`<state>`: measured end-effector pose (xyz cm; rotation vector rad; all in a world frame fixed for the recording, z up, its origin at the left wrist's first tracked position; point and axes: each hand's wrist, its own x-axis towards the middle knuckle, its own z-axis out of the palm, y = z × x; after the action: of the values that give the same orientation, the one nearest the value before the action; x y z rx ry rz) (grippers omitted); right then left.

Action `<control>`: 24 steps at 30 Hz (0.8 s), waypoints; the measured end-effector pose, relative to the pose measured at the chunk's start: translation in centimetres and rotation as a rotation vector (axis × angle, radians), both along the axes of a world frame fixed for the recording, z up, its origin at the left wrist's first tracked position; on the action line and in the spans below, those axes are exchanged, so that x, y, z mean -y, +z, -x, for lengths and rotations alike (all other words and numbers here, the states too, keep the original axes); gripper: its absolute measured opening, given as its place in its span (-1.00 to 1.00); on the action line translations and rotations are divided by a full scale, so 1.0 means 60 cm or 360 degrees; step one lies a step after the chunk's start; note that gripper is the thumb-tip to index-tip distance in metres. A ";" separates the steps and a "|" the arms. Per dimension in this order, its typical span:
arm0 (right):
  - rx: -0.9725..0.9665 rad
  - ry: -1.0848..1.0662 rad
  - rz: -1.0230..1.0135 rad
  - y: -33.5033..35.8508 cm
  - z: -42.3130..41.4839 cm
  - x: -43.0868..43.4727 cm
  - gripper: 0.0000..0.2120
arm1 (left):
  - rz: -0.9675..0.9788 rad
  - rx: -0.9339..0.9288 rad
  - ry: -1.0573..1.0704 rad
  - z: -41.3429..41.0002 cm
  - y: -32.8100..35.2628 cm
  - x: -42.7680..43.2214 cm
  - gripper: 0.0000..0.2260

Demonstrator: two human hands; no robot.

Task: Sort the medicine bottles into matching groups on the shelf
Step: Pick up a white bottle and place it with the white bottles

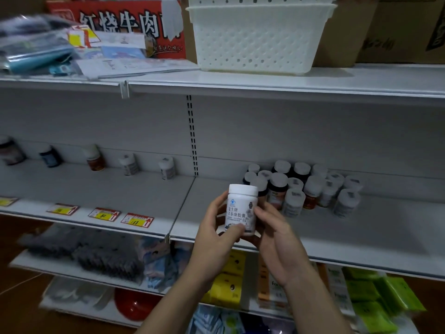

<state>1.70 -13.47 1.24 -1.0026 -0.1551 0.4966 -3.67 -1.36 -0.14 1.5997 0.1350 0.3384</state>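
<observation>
A white medicine bottle point(241, 208) with a white cap and a dark printed label is held upright in front of the middle shelf point(144, 189). My left hand point(216, 235) grips its lower left side, thumb across the front. My right hand point(277, 239) touches its right side with the fingertips. Behind it, on the right half of the shelf, stands a tight cluster of white-capped bottles point(310, 189), some dark, some white. Along the back of the left half, several single bottles stand spaced apart: a dark one point(50, 155), an orange one point(95, 158) and two white ones point(129, 164) point(166, 168).
Price tags point(137, 220) line the shelf's front edge at left. A stacked white perforated basket point(257, 34) sits on the upper shelf beside a red box point(115, 22) and papers. Lower shelves hold grey cloths point(96, 251), yellow packets point(231, 276) and green packets point(380, 300).
</observation>
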 end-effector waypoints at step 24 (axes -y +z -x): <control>-0.0124 0.0042 -0.0040 -0.008 0.037 -0.105 -0.71 | 0.0123 0.0025 0.0175 0.038 -0.001 -0.095 -0.46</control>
<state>-0.54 -7.16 0.77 -0.9563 -0.1046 0.5557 -5.94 4.37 -0.22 1.5160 0.2223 0.4259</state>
